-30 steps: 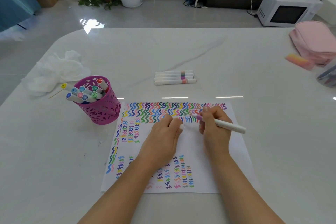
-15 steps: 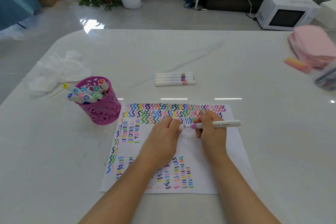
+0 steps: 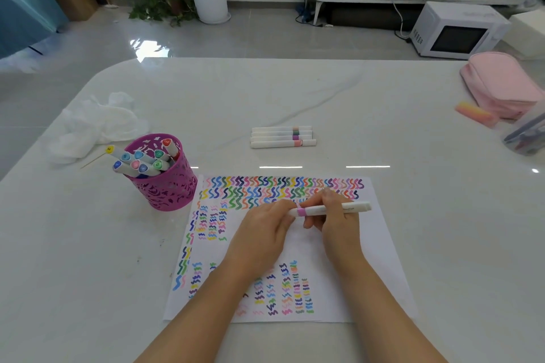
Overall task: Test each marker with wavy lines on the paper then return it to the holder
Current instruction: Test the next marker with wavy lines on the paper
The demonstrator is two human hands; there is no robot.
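Left hand (image 3: 262, 230) and right hand (image 3: 336, 222) grip the marker (image 3: 316, 210) above the paper (image 3: 380, 259); print unreadable.

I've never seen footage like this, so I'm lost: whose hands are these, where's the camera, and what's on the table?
No machine here: a person wears a wide-angle camera on the head, looking down at their own hands. The right hand grips a white marker with a pink band, held level over the paper; the left hand pinches its end. The paper is covered in coloured wavy lines. Left of it stands a purple holder full of markers; beyond it lie four more markers side by side. A crumpled tissue and a pink pouch sit farther off on the white table.
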